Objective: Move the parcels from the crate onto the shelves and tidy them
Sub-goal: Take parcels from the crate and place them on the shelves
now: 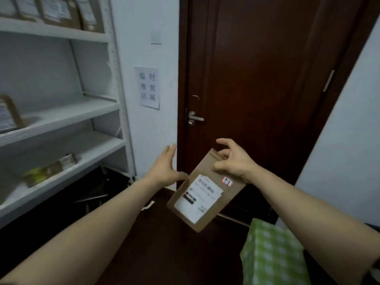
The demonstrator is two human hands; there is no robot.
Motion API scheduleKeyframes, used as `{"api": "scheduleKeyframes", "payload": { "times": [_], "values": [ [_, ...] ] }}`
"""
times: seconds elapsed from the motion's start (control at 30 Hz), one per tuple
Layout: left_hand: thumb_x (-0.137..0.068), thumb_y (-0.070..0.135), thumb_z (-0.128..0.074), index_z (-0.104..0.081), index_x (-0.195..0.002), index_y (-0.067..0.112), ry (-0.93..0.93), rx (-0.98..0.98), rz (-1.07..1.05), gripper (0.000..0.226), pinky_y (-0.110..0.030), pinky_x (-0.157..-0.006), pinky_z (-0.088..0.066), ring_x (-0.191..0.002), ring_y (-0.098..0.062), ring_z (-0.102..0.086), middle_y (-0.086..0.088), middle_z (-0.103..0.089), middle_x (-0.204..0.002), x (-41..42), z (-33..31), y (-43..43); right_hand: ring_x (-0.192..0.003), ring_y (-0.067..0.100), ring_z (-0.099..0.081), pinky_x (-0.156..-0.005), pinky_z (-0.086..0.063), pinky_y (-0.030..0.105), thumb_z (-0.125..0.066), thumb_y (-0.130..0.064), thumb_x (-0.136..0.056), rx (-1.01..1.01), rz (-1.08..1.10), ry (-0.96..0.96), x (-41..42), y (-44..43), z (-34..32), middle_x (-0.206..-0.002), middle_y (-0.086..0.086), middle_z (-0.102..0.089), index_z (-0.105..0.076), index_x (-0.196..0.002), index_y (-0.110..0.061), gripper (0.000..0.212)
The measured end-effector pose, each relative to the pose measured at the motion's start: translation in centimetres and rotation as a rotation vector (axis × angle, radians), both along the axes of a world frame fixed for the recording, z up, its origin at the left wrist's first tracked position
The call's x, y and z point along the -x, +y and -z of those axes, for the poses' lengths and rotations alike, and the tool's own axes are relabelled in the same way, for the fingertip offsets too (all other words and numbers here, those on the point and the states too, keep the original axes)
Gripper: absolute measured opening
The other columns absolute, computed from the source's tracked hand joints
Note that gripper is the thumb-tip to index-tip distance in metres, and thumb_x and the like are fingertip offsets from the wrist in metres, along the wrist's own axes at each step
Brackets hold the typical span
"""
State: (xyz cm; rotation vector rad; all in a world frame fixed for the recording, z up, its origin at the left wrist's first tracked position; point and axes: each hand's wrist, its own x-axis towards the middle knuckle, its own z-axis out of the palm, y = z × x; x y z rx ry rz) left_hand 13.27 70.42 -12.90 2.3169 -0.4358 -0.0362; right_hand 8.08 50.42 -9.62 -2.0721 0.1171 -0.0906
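Right grip (234, 163) pinches top edge of brown parcel (205, 190), held tilted in air before dark door (257, 79). Left grip (164, 167) flat, digits straight, just beside parcel. White shelves (61, 118) at left.

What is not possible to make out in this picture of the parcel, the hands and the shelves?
- Head view: print on the white label of the parcel, too blurred to read.
- Head view: boxes on the top shelf, cut off by the upper edge.
- Head view: whether the left hand touches the parcel, blurred there.
- Head view: the crate, not in frame.
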Motion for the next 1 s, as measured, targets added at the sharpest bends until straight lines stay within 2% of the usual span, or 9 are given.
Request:
{"api": "scheduleKeyframes", "payload": {
  "times": [0.1, 0.2, 0.3, 0.4, 0.5, 0.63, 0.73, 0.8, 1.0],
  "values": [
    [-0.080, 0.007, -0.072, -0.034, -0.147, 0.017, 0.196, 0.089, 0.109, 0.077, -0.027, -0.105, -0.036, -0.131, -0.016, -0.044, -0.002, -0.040, -0.149, 1.2, -0.6, 2.4, -0.083, 0.012, -0.066, -0.064, -0.051, 0.017, -0.072, 0.003, -0.070, 0.135, -0.224, 0.020, -0.5, 3.1, -0.9, -0.106, 0.003, -0.066, -0.032, -0.142, -0.020, 0.086],
    [-0.078, 0.007, -0.073, -0.055, -0.131, 0.019, 0.328, 0.191, 0.200, 0.058, -0.031, -0.100, -0.047, -0.114, -0.013, -0.060, 0.001, -0.065, -0.123, 2.5, -1.5, 4.6, -0.088, 0.018, -0.067, -0.071, -0.055, 0.024, -0.072, 0.002, -0.071, 0.096, -0.286, -0.044, -1.1, 4.6, -1.6, -0.106, 0.005, -0.066, -0.033, -0.142, -0.020, 0.084],
    [-0.077, 0.001, -0.074, -0.064, -0.119, 0.009, 0.280, 0.290, 0.129, 0.044, -0.024, -0.082, -0.056, -0.096, -0.015, -0.069, -0.007, -0.071, -0.109, 3.6, -2.3, 6.0, -0.094, 0.016, -0.065, -0.081, -0.054, 0.026, -0.075, -0.001, -0.073, 0.052, -0.355, -0.091, -1.8, 6.3, -2.0, -0.112, 0.002, -0.065, -0.037, -0.138, -0.019, 0.078],
    [-0.074, 0.009, -0.079, -0.066, -0.114, 0.011, 0.251, 0.383, -0.054, 0.042, -0.036, -0.088, -0.055, -0.095, -0.019, -0.070, -0.005, -0.073, -0.103, 3.6, -2.0, 8.0, -0.123, 0.010, -0.048, -0.106, -0.036, 0.028, -0.080, -0.021, -0.073, 0.024, -0.328, -0.213, -3.3, 6.8, -2.1, -0.128, -0.003, -0.056, -0.039, -0.140, -0.021, 0.078],
    [-0.072, 0.015, -0.079, -0.066, -0.111, 0.011, 0.292, 0.589, -0.192, 0.042, -0.047, -0.093, -0.052, -0.098, -0.025, -0.069, -0.006, -0.074, -0.100, 3.7, -2.0, 10.4, -0.137, 0.015, -0.034, -0.113, -0.028, 0.034, -0.073, -0.029, -0.080, -0.185, -0.239, -0.171, -4.3, 6.4, -1.7, -0.146, 0.003, -0.040, -0.033, -0.146, -0.019, 0.078],
    [-0.080, 0.008, -0.072, -0.065, -0.113, 0.006, 0.285, 0.755, -0.263, 0.034, -0.045, -0.092, -0.053, -0.099, -0.025, -0.067, -0.009, -0.072, -0.104, 4.2, -2.4, 11.4, -0.126, 0.019, -0.049, -0.106, -0.040, 0.036, -0.079, -0.028, -0.075, -0.119, -0.367, 0.042, -4.1, 8.0, 0.8, -0.139, 0.009, -0.050, -0.031, -0.148, -0.013, 0.089],
    [-0.082, 0.006, -0.070, -0.065, -0.109, 0.007, 0.271, 0.799, -0.281, 0.028, -0.042, -0.088, -0.054, -0.095, -0.023, -0.067, -0.009, -0.072, -0.104, 4.6, -2.5, 11.7, -0.099, 0.011, -0.063, -0.082, -0.055, 0.025, -0.074, -0.011, -0.080, -0.142, -0.472, 0.055, -3.9, 9.6, 1.8, -0.111, 0.001, -0.065, -0.046, -0.137, -0.010, 0.063],
    [-0.082, 0.006, -0.069, -0.066, -0.105, 0.009, 0.262, 0.808, -0.295, 0.023, -0.039, -0.086, -0.054, -0.094, -0.022, -0.068, -0.007, -0.072, -0.101, 4.8, -2.5, 12.1, -0.092, 0.006, -0.062, -0.069, -0.054, 0.017, -0.069, -0.004, -0.084, -0.151, -0.488, 0.026, -4.0, 10.2, 1.7, -0.106, 0.000, -0.065, -0.048, -0.135, -0.009, 0.056],
    [-0.082, 0.006, -0.070, -0.065, -0.101, 0.009, 0.237, 0.829, -0.322, 0.020, -0.035, -0.077, -0.057, -0.089, -0.019, -0.069, -0.008, -0.072, -0.100, 5.1, -2.8, 13.0, -0.093, 0.006, -0.061, -0.066, -0.052, 0.015, -0.066, -0.003, -0.086, -0.131, -0.533, 0.003, -4.5, 11.3, 1.6, -0.110, 0.002, -0.063, -0.048, -0.135, -0.009, 0.052]
  ]
}}
